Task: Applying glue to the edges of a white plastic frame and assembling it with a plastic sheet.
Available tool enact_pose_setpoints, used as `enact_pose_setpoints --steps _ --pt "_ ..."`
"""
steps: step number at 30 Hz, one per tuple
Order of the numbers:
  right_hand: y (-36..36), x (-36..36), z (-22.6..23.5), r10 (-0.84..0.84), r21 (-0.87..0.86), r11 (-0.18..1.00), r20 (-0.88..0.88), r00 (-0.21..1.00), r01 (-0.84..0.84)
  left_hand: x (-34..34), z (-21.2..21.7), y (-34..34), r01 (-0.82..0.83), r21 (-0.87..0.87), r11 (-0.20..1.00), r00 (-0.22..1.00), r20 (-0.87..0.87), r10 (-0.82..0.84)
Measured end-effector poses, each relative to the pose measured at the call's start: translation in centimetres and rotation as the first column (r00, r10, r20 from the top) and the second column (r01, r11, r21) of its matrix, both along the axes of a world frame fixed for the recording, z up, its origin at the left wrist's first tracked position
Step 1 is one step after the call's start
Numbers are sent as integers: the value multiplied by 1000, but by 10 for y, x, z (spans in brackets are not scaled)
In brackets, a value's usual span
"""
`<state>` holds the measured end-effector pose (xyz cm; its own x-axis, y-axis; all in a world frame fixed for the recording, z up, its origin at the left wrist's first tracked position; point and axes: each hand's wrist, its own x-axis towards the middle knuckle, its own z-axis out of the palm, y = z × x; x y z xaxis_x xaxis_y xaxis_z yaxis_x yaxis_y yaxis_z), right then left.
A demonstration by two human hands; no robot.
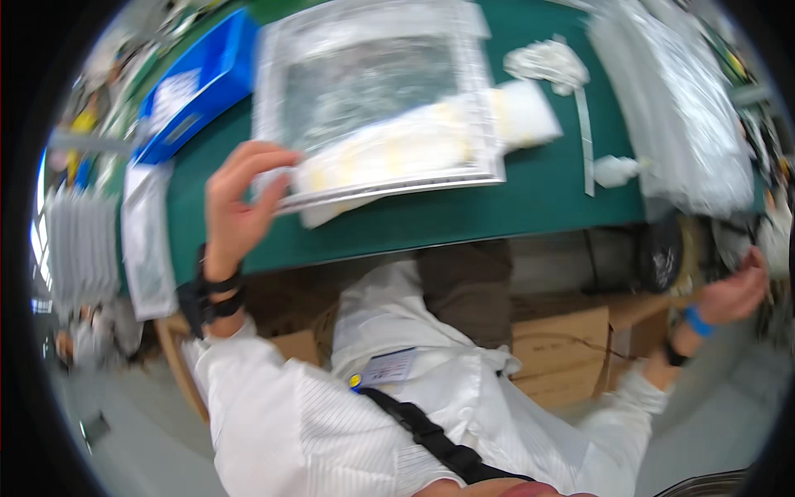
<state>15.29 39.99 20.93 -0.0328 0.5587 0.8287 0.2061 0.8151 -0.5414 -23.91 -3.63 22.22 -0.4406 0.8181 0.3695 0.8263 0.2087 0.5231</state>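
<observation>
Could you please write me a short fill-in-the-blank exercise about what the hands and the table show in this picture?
1. The left hand touches the corner of a clear plastic ____ on the table.
2. The table has a ____ top.
3. The right hand is off the table, at its ____ side.
4. The bin at the table's far left is ____.

Missing words: bag; green; right; blue

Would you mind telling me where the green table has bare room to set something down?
The green table is bare along its near edge, from below the stack of clear bags that the left hand touches, rightward to the heap of plastic sheets. A smaller patch lies between the stack and the white strip. The far left, by the blue bin, is crowded.
</observation>
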Motion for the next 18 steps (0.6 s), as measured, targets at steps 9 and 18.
enact_pose_setpoints --steps 9,18 --pt "-102 -106 -86 293 -580 785 37 955 -218 -60 -48 9 -210 193 958 955 250 159" --pt "-66 -111 -96 342 -572 779 44 939 -257 -56 -82 20 -226 385 895 787 614 -66"
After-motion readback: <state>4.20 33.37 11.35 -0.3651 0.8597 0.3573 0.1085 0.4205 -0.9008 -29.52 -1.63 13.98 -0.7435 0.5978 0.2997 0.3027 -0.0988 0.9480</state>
